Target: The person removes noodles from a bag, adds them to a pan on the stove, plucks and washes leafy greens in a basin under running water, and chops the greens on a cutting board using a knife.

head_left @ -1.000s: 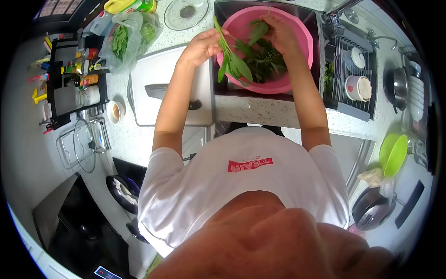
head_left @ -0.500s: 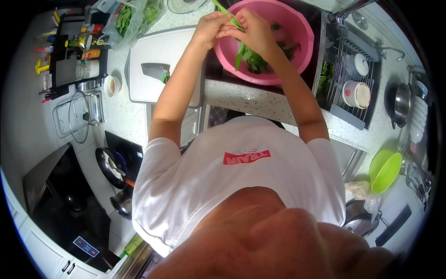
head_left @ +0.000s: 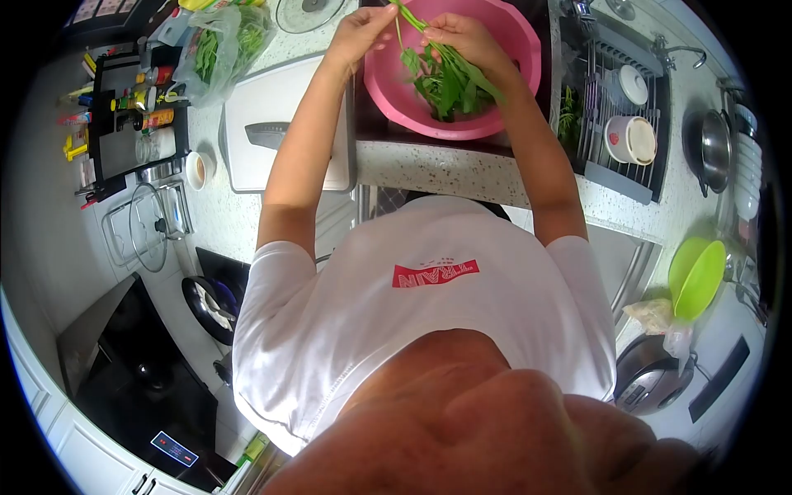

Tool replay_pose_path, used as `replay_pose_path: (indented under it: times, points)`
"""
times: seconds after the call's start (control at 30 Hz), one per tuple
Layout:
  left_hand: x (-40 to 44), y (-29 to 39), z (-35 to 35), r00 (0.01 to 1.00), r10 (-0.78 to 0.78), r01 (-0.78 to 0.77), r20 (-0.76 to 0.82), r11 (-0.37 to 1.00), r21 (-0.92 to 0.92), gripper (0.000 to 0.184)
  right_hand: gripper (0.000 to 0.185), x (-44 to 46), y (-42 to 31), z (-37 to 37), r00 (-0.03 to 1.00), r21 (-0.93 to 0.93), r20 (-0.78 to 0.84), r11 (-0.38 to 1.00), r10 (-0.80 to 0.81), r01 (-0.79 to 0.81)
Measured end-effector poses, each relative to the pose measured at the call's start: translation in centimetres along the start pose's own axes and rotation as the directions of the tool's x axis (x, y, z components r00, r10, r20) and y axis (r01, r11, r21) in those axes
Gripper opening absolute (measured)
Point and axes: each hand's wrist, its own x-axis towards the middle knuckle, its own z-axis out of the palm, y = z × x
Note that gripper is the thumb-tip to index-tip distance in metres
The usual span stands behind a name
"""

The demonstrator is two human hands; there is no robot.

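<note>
Over the pink basin (head_left: pixel 394 103) in the sink, my right hand (head_left: pixel 469 41) is closed around the stems of some leafy greens (head_left: pixel 454 87). Their leaves hang down into the basin. My left hand (head_left: pixel 361 35), at the basin's left rim, pinches the upper stem end between thumb and finger, its other fingers loosely curled. One thin stem dangles between the two hands. Below my left forearm lies the white cutting board (head_left: pixel 247 169), with a knife (head_left: pixel 266 134) on it whose handle is hidden by the arm.
A plastic bag of greens (head_left: pixel 221 58) and a glass lid (head_left: pixel 309 10) are behind the board. A small cup (head_left: pixel 199 170) stands left of it. On the right are a dish rack (head_left: pixel 598 124) holding a white container (head_left: pixel 630 140), and a green basin (head_left: pixel 697 276).
My hands have moved apart, the left outward to the left and the right slightly right. More of the greens' leaves now show below my right hand. The whole view has shifted a little.
</note>
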Motion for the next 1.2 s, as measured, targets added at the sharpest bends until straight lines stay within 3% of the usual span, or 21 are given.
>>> replay_pose_path:
  times: [0.07, 0.17, 0.27, 0.37, 0.4, 0.47, 0.57, 0.67, 0.77, 0.87, 0.97, 1.0, 1.1, 1.13, 1.2]
  points:
    - [0.2, -0.2, 0.9, 0.993, 0.038, -0.009, 0.11, 0.969, -0.247, 0.029, 0.017, 0.0, 0.2, 0.0, 0.999, 0.007, 0.03, 1.0, 0.018, -0.018]
    - [1.5, -1.9, 0.4, 0.983, 0.078, -0.027, 0.166, 0.956, -0.291, 0.024, 0.017, 0.1, 1.1, 0.0, 0.999, 0.125, 0.05, 0.992, -0.004, -0.003]
    - [0.3, -0.7, 0.1, 0.992, 0.028, 0.005, 0.124, 0.966, -0.259, 0.024, 0.017, 1.0, 2.8, -2.0, 0.986, -0.108, -0.058, 0.982, -0.16, 0.153]
    - [-0.2, -0.7, -1.0, 0.992, -0.003, 0.037, 0.129, 0.964, -0.263, 0.025, 0.017, 0.5, 2.9, -3.1, 0.979, -0.236, -0.183, 0.971, -0.092, 0.047]
    - [-0.4, -0.7, -1.2, 0.99, -0.014, 0.049, 0.14, 0.967, -0.251, 0.025, 0.018, 0.8, 3.7, -3.8, 0.982, -0.346, -0.147, 0.936, -0.118, 0.06]
    - [-0.7, -0.4, -1.4, 0.986, -0.035, 0.073, 0.165, 0.971, -0.23, 0.025, 0.019, 1.5, 4.6, -4.4, 0.985, -0.552, -0.068, 0.829, -0.157, 0.094]
    - [-1.1, -0.4, -0.8, 0.988, -0.032, 0.056, 0.15, 0.986, -0.159, 0.024, 0.021, 0.9, 4.4, -2.2, 0.867, -0.81, -0.081, 0.54, -0.491, 0.229]
    - [-1.1, -0.7, -0.1, 0.989, -0.002, 0.022, 0.147, 0.991, -0.135, 0.021, 0.025, 1.1, 2.5, 0.3, 0.964, -0.328, 0.066, 0.907, -0.257, 0.265]
    - [-0.6, -1.4, 0.0, 0.983, 0.032, -0.014, 0.183, 0.995, -0.098, 0.017, 0.022, 1.9, 3.5, 0.9, 0.985, -0.275, 0.091, 0.947, -0.147, 0.167]
    - [0.2, -2.3, -0.7, 0.995, -0.031, 0.041, 0.099, 0.994, -0.098, 0.014, 0.02, 2.0, 4.2, 1.5, 0.892, -0.514, -0.098, 0.79, -0.44, 0.334]
    - [-1.5, 0.4, 0.9, 0.987, -0.161, 0.158, 0.008, 0.959, -0.236, 0.022, 0.021, -0.5, -0.4, 4.3, 0.904, -0.566, -0.145, 0.783, -0.403, 0.258]
    - [-1.2, 0.3, 1.0, 0.986, -0.158, 0.165, 0.047, 0.939, -0.302, 0.021, 0.021, -0.6, -0.4, 4.6, 0.917, -0.55, -0.111, 0.792, -0.384, 0.265]
    - [-0.8, 0.0, 0.9, 0.985, -0.103, 0.135, 0.139, 0.96, -0.246, 0.024, 0.02, 0.2, 1.1, 3.9, 0.949, -0.476, -0.009, 0.836, -0.315, 0.273]
    - [0.3, -1.5, 0.9, 0.989, 0.123, -0.102, 0.086, 0.971, -0.218, 0.024, 0.019, 2.1, 3.8, 2.2, 0.958, -0.429, 0.034, 0.862, -0.283, 0.27]
    - [2.2, -4.3, 1.1, 0.84, 0.543, -0.539, 0.002, 0.833, -0.123, 0.025, 0.019, 2.6, 5.0, 1.2, 0.98, -0.32, 0.074, 0.927, -0.182, 0.197]
